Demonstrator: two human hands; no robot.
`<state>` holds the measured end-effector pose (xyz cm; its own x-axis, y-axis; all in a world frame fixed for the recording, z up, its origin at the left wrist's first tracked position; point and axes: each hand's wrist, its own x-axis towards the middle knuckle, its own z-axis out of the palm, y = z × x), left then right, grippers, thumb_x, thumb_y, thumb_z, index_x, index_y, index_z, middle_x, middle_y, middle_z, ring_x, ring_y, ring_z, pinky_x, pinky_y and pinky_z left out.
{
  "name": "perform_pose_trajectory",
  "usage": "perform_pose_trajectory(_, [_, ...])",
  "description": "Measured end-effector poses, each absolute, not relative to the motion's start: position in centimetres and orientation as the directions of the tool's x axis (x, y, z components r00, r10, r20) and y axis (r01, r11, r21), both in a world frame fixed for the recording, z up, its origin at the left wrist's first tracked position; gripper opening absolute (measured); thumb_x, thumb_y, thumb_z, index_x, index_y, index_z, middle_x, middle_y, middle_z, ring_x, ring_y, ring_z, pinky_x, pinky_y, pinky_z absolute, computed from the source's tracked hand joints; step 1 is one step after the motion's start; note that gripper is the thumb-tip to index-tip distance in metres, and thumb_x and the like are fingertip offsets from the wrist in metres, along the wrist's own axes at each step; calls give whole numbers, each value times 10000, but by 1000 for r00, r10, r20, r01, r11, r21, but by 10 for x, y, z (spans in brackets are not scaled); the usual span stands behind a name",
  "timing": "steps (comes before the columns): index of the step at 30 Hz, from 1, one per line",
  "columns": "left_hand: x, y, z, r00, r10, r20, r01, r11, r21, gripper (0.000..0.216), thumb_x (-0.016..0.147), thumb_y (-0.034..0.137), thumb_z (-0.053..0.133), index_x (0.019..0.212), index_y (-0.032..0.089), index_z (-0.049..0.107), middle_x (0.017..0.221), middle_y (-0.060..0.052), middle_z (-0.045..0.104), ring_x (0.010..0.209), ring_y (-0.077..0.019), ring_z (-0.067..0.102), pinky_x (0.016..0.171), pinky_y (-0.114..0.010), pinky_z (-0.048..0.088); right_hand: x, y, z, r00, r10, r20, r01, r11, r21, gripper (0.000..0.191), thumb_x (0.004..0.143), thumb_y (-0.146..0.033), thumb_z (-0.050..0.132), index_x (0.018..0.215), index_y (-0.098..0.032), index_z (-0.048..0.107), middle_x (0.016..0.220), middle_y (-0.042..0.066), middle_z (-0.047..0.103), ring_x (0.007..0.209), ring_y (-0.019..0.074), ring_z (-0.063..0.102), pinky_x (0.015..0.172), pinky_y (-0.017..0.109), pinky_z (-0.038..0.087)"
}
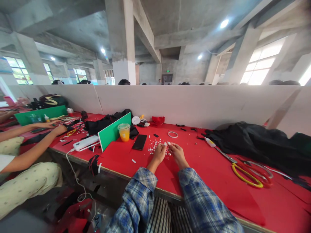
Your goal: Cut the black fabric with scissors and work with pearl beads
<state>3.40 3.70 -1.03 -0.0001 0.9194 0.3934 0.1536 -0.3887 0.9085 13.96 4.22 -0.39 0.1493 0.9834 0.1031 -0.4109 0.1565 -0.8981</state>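
My left hand (159,153) and my right hand (178,154) are raised close together over the red tabletop (145,161), fingers pinched. At the left fingertips shows a small white bead (165,143); another white piece, apparently also a bead, sits between the right fingertips. Fine details of both pinches are too small to see. Scattered white beads (152,146) of different sizes lie beneath and to the left of my hands. Just beyond them rests a white ring (172,134), flat on the table. A black phone (139,142) lies left of the beads.
A cup of orange drink (124,132) stands by a green divider (114,131). Yellow-handled scissors (246,176), a glue bottle (210,142) and black fabric (252,145) lie at right. Left of the divider are a white power strip (86,143) and a co-worker's hands (58,130).
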Motion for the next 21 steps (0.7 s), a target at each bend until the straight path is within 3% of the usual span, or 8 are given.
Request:
perform_pose_trajectory(4, [34,35,-11,-17,929,370,53,-368,928,309,827,450,537,786,163,644,811,-70,646,784,-202,624,747,-332,511,139,41,-4,178,979,99,-392,163,-905,536,385,-517,818,717,-149,615,519,-34,590,427,92,489,386,214,350])
perform_pose_trajectory(8, [30,35,-11,-84,939,332,-82,-339,937,177,775,349,623,770,177,665,747,-43,635,815,-194,605,815,-319,473,144,46,-4,288,951,116,-349,217,-912,478,368,-493,810,631,-141,621,454,-60,530,420,65,425,415,212,341])
perform_pose_trajectory(13, [26,39,-7,-172,969,179,-350,-229,908,194,784,237,610,974,193,608,577,45,511,538,-116,500,579,-246,425,156,48,-1,367,924,113,-338,245,-909,441,400,-457,791,682,-163,622,499,-64,541,448,70,447,448,218,365])
perform_pose_trajectory(16, [23,40,-4,-142,986,85,-529,-148,836,78,811,266,594,843,195,593,489,80,382,424,-84,385,476,-213,338,160,44,4,340,934,115,-358,241,-902,421,438,-461,785,689,-161,628,450,-90,460,413,58,393,424,211,337])
perform_pose_trajectory(21, [5,37,4,-97,995,-21,-756,-60,651,307,862,378,538,628,181,503,465,91,249,378,-61,281,431,-188,284,159,41,13,292,946,138,-406,254,-878,383,510,-507,757,584,-180,573,396,-111,348,381,45,317,395,203,305])
